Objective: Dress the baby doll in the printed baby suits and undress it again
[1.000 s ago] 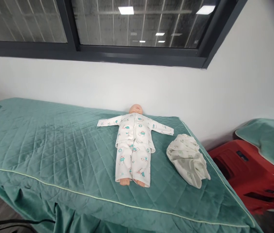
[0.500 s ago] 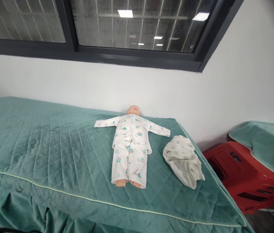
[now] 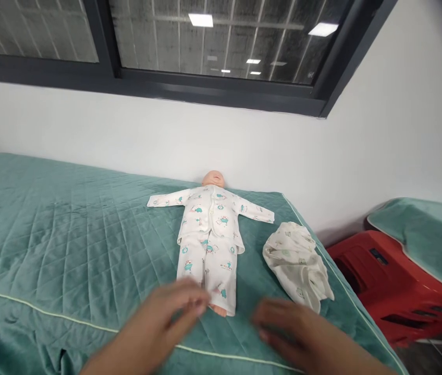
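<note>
1. Bed [image 3: 88,234], green and quilted, lies under the doll [image 3: 211,234] and stretches out left of it.
2. The person's left hand [image 3: 160,312], blurred, is by the doll's feet, thumb and fingers parted; contact cannot be told.
3. The doll, dressed in white print, lies on its back, 2 sleeves spread.
4. The right hand [image 3: 299,323], blurred, is right of the doll's feet, thumb and fingers parted.
5. Crumpled pale cloth [image 3: 299,263] lies right of the doll.

No legible text, even on the pyjamas [image 3: 211,221]
</note>
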The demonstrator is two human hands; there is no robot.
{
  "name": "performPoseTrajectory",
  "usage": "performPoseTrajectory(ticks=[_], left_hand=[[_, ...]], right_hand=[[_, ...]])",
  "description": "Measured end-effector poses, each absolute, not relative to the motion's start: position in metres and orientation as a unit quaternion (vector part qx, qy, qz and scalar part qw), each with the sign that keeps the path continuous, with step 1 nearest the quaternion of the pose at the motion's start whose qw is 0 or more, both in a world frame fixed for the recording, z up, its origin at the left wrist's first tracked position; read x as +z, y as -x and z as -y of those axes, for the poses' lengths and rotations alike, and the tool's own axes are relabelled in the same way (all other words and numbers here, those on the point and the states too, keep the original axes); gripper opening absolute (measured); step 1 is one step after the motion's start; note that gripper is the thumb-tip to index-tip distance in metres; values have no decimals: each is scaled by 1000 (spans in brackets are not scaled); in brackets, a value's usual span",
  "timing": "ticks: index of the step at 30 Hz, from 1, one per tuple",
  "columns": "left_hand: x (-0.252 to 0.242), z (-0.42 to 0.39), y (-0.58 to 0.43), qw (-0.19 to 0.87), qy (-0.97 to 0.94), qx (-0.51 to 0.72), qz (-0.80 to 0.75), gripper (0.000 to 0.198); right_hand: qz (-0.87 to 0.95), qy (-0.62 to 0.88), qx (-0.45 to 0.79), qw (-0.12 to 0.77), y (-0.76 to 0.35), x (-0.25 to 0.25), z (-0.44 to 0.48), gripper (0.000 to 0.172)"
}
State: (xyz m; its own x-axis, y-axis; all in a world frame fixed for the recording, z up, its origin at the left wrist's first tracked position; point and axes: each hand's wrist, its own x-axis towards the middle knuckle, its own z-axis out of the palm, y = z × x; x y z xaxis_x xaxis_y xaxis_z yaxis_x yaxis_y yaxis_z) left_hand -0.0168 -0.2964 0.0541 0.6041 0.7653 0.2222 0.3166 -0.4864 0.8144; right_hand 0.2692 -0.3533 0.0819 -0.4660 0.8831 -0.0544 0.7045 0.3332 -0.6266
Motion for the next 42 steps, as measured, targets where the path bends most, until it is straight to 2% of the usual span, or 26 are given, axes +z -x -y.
performPoseTrajectory(ticks=[1, 2, 5, 7, 9, 12, 16, 25, 32, 42], left_hand=[[56, 271, 5, 367, -792, 341, -350, 23], [58, 243, -8, 345, -768, 395, -368, 23], [64, 155, -45, 267, -726, 493, -397, 24], [65, 103, -65, 227, -727, 487, -428, 28], [63, 62, -79, 219, -734, 439, -470, 33], [51, 28, -92, 249, -768, 379, -452, 36], [31, 20, -97, 264, -775, 378, -432, 40], [27, 17, -95, 282, -775, 384, -414, 39], [27, 17, -94, 279, -777, 375, -421, 40], [25, 16, -95, 267, -784, 388, -404, 40]], right_hand=[[787, 491, 325, 182, -262, 87, 327, 21], [765, 495, 326, 252, -256, 91, 298, 22], [679, 527, 267, 437, -240, 88, 204, 24], [615, 543, 216, 529, -236, 75, 145, 27], [575, 556, 192, 569, -239, 56, 99, 33], [581, 580, 201, 535, -247, 29, 60, 42], [606, 586, 234, 484, -251, 15, 54, 40], [603, 580, 239, 493, -249, 19, 57, 27], [618, 556, 232, 505, -249, 14, 55, 26], [651, 554, 215, 472, -251, 14, 56, 33]])
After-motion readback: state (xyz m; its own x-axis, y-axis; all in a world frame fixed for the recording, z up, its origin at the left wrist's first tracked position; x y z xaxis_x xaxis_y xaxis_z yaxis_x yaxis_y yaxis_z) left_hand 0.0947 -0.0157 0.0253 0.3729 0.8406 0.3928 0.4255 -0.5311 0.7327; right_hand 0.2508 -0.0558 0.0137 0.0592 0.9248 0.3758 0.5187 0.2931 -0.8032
